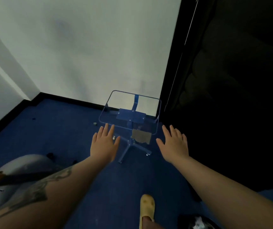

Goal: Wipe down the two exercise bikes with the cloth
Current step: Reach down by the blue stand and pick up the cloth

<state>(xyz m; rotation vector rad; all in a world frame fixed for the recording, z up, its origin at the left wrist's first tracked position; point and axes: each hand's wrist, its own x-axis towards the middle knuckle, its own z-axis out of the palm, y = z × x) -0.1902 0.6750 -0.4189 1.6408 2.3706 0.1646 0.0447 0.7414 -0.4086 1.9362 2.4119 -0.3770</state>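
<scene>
A grey cloth (140, 136) lies on the near right part of a small clear-topped table with a blue frame (106, 101). My left hand (104, 142) hovers flat with spread fingers at the table's near left corner. My right hand (173, 143) is held the same way just right of the cloth, apart from it. Neither hand holds anything. A silver and black part of an exercise bike (23, 164) shows at the lower left, partly cut off by the frame edge and my left forearm.
The floor is blue carpet (58, 129) with a few small dark bits on it. A white wall (83, 47) stands behind the table, and a dark panel (231, 80) fills the right side. My foot in a yellow shoe (147, 206) is at the bottom.
</scene>
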